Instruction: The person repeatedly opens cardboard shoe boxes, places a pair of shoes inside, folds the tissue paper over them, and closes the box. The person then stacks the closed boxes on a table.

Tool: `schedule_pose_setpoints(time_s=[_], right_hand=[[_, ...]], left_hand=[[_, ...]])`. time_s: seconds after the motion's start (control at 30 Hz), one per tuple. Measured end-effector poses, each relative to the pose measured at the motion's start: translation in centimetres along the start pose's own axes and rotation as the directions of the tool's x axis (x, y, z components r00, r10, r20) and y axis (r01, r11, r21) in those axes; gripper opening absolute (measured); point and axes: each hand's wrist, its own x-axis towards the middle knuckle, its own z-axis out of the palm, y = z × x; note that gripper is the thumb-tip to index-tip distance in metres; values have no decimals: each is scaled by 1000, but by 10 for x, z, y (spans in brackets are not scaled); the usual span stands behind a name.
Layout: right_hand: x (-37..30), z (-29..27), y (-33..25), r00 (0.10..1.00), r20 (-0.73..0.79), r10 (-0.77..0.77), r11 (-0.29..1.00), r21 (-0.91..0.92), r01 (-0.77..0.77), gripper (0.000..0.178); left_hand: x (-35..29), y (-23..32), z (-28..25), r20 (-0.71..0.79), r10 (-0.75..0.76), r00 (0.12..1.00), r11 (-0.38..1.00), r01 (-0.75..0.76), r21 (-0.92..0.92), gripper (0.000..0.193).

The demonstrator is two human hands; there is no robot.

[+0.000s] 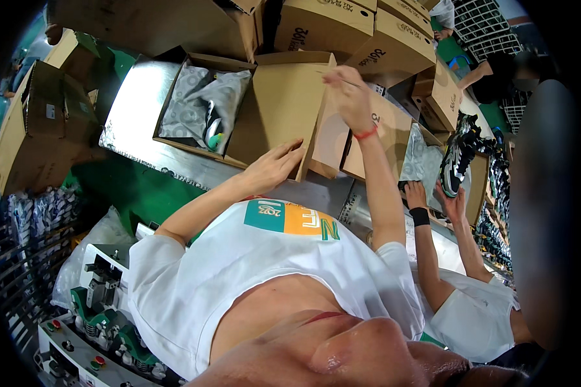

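One metal-topped table (132,106) carries an open cardboard shoe box (188,148), left of the chest. Its lid (274,113) is spread to the right. Inside, grey patterned wrapping paper (182,116) partly covers a black-and-white shoe (213,126). The left hand (274,166), fingers extended and not clenched, is at the lid's near edge. The right hand (350,93), red-banded, is raised by the far corner, blurred; I cannot tell whether it grasps something.

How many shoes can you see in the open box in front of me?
1 shoe, near the box's front wall, partly under grey paper. Another may be hidden.
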Motion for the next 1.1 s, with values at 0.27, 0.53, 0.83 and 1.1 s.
schedule_pose_setpoints(time_s=[0.27, 0.53, 0.83, 1.1], right_hand=[[23, 45, 75, 896, 409, 172, 838, -539, 85, 27], [1, 34, 83, 884, 397, 249, 490, -839, 239, 24], [-31, -18, 26, 831, -540, 132, 980, -54, -190, 33], [-155, 33, 39, 960, -184, 211, 895, -358, -265, 15]], left_hand=[[-5, 10, 18, 91, 13, 996, 998, -19, 66, 56], [2, 15, 8, 84, 7, 996, 995, 1, -99, 63], [-49, -16, -38, -591, -186, 785, 977, 209, -29, 84], [-182, -119, -54, -697, -714, 73, 473, 784, -402, 65]])
